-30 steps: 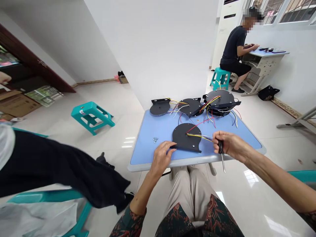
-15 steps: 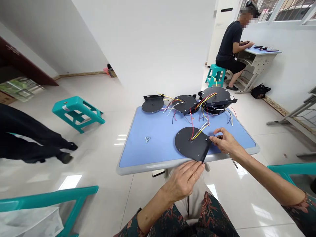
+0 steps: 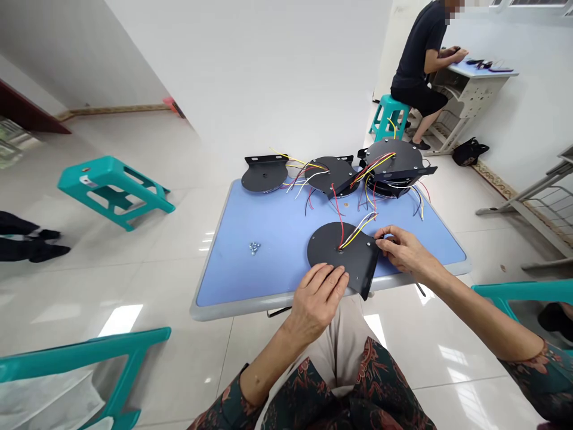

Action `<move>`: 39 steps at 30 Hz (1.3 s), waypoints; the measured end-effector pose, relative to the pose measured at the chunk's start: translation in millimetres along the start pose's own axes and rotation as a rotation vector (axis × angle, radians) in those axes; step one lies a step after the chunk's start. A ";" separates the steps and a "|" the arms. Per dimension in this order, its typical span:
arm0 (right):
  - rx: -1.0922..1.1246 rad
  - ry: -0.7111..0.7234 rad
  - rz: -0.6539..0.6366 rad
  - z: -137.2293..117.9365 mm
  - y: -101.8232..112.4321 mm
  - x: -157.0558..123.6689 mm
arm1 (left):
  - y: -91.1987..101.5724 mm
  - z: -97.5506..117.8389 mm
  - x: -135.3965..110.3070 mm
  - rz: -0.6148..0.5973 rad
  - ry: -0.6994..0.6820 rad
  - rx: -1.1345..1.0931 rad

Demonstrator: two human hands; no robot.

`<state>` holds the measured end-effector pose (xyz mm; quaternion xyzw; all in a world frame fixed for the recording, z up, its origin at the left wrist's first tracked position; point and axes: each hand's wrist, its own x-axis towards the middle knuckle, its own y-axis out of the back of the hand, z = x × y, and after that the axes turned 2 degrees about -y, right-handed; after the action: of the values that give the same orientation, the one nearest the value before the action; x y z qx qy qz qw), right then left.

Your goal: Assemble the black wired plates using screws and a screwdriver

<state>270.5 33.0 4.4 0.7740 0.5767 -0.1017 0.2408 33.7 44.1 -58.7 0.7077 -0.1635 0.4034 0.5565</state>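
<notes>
A black round metal plate (image 3: 329,242) with a bent bracket edge lies at the table's front, and red, white and yellow wires (image 3: 353,232) rise from its centre hole. My left hand (image 3: 319,298) rests its outstretched fingers on the plate's front rim. At the bracket's right corner, beside a small screw (image 3: 368,243), my right hand (image 3: 400,248) is closed with thumb and forefinger together. A thin metal shaft (image 3: 419,289), apparently a screwdriver's, sticks out beneath that hand; its dark handle is mostly hidden by the fingers. Several loose screws (image 3: 254,247) are heaped on the left.
Similar wired black plates (image 3: 265,174) line the back of the blue table (image 3: 250,215), stacked at the right (image 3: 394,156). Teal stools (image 3: 111,188) stand around on the tiled floor. A co-worker (image 3: 421,54) sits at another desk (image 3: 478,74) at back right.
My left hand has moved from the bracket's lower corner up onto the plate's front rim. My right hand stays by the bracket corner. The view has shifted, and the person at left has moved farther off.
</notes>
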 end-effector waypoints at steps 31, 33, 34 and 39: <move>0.121 0.022 -0.160 5.9 -1.7 -10.9 | 8.2 -32.2 -3.5 -0.289 0.620 -0.332; 0.116 0.038 -0.159 8.1 -1.9 -9.7 | 9.9 -31.2 -1.5 -0.282 0.585 -0.319; 0.113 0.046 -0.155 9.1 -2.0 -9.2 | 10.8 -30.8 -0.6 -0.279 0.565 -0.312; 0.052 0.072 -0.131 10.9 -2.5 -8.0 | 12.8 -30.2 1.0 -0.296 0.475 -0.288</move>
<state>267.0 21.5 -2.2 0.7437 0.6317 -0.1043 0.1925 13.8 67.9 -47.9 0.5236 0.0204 0.4448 0.7264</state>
